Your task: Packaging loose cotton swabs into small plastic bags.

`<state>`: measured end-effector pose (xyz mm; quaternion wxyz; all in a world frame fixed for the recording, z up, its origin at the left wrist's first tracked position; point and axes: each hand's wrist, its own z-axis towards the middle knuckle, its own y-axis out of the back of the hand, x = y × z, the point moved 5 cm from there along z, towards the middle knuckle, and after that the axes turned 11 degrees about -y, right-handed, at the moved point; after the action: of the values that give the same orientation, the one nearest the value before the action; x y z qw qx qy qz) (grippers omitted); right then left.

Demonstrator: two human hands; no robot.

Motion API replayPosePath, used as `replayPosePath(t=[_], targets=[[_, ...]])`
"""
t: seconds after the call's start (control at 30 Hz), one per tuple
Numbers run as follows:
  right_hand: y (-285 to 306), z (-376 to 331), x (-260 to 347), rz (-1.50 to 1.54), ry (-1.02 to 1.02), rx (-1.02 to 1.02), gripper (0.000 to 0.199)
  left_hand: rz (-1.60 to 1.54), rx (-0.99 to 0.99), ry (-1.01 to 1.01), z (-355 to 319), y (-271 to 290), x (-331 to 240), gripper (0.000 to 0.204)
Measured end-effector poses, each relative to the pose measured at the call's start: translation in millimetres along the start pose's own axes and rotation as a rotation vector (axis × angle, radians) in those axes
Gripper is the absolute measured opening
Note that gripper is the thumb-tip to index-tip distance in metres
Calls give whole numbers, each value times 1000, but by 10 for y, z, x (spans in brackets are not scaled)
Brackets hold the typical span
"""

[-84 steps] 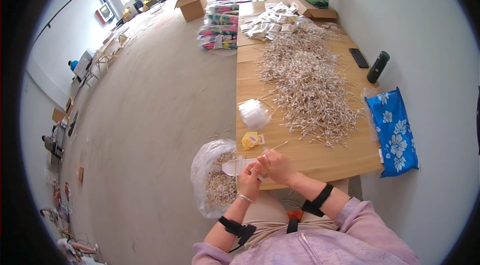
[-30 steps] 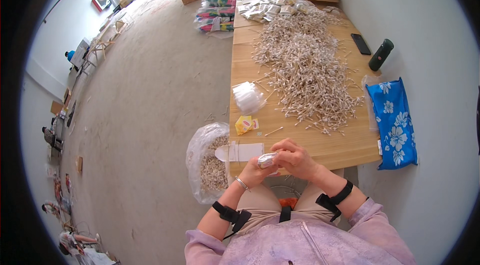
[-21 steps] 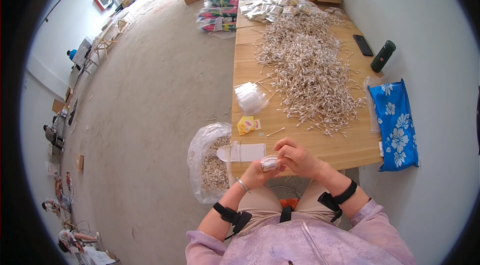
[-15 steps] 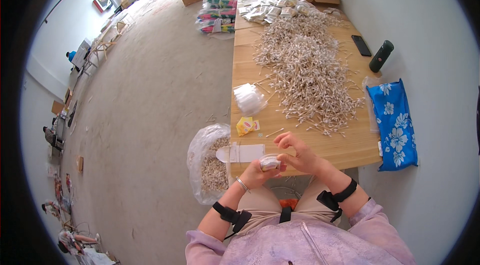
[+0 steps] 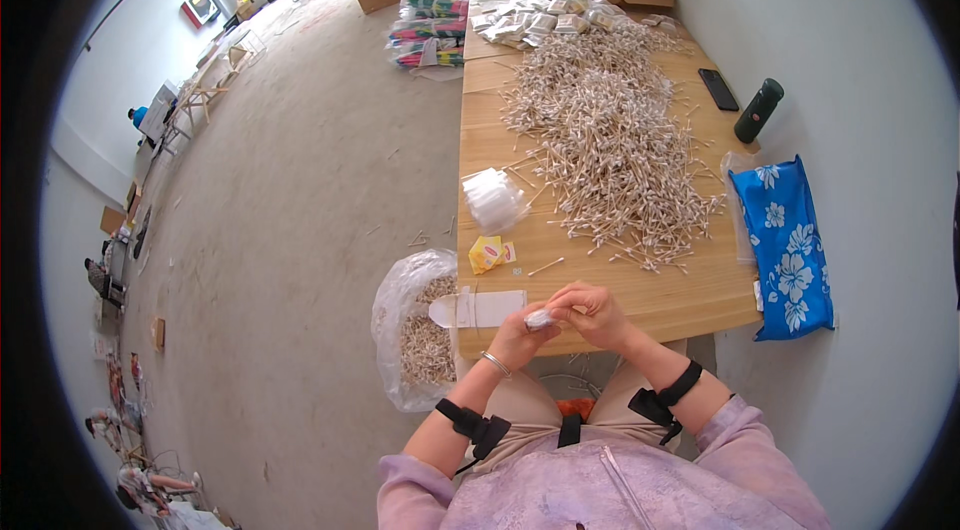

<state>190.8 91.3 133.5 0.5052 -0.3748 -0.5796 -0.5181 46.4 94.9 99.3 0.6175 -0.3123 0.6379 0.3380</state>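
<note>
Over the table's near edge, my left hand [image 5: 518,342] is closed around a small white, clear-wrapped packet [image 5: 539,319]. My right hand [image 5: 594,316] meets it from the right, its fingers pinched together at the packet's end; the exact grip is hidden by the fingers. What is inside the packet is too small to make out. Beside my left hand lies a white card strip [image 5: 495,309] with a rounded end jutting past the table edge. Beyond my hands, a big heap of cotton swabs [image 5: 620,150] covers the table, and a single loose swab [image 5: 546,266] lies nearer.
Along the table's left side are a stack of clear plastic bags [image 5: 494,200] and yellow labels [image 5: 488,254]. Filled packets [image 5: 555,12] pile up at the far end. A phone [image 5: 718,90], dark bottle [image 5: 759,112] and blue flowered pack [image 5: 790,255] line the right. A swab-filled bag [image 5: 395,330] stands left.
My right hand has come down and left onto the packet, its raised fingers now closed together. The packet has turned in my left hand and more of it is covered.
</note>
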Motion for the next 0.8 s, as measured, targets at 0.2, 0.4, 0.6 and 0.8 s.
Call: replayPosePath(t=[0.2,0.4,0.6,0.8], targets=[[1,-16,-244,-86,-26,-179,7,-140,-354,-148,43,134,405,25],[-13,-43,-378,-149,-51,-155,7,-187,-311,-22,52,18,536,16],[-22,-10,-562,-23,-213,-87,14,-292,-340,-19,105,-32,617,7],[-38,13,-729,143,-302,11,9,-541,-327,35,118,-74,728,4]])
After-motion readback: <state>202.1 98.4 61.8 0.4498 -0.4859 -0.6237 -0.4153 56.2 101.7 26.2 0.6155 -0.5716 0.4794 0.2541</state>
